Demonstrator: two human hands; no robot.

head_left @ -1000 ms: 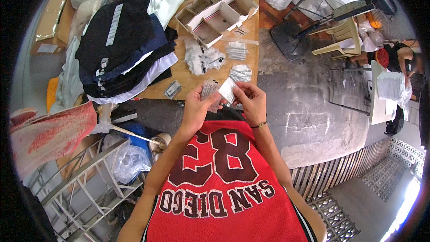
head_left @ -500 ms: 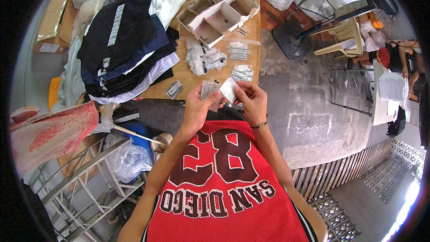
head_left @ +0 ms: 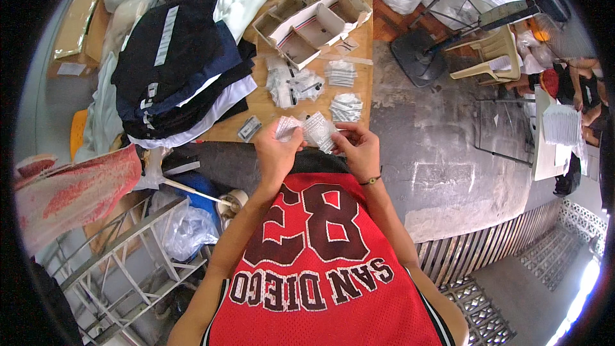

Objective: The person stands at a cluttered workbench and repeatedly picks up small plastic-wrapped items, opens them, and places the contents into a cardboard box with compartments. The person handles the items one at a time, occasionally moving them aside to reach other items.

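Note:
Close to the table's near edge, my left hand (head_left: 277,150) pinches a small white label-like piece (head_left: 288,127) with its fingers closed. My right hand (head_left: 359,148) grips the edge of a small clear packet with printing (head_left: 318,132), just right of the other piece. The two pieces nearly meet between my hands; whether they touch I cannot tell. Beyond them lie two stacks of small printed packets, a nearer stack (head_left: 346,107) and a farther stack (head_left: 341,73). A loose pile of clear packets with dark bits (head_left: 293,83) sits left of these, and a single packet (head_left: 248,128) rests beside my left hand.
A divided cardboard box (head_left: 314,22) stands at the back of the wooden table (head_left: 256,99). Dark and white folded garments (head_left: 179,64) are heaped at the left. A metal ladder (head_left: 128,263) is at lower left, a plastic chair (head_left: 490,57) at far right, where another person (head_left: 580,83) works.
My left hand has turned inward, and a white piece now shows in it. The clear printed packet now shows nearer my right hand. My right hand has shifted slightly down.

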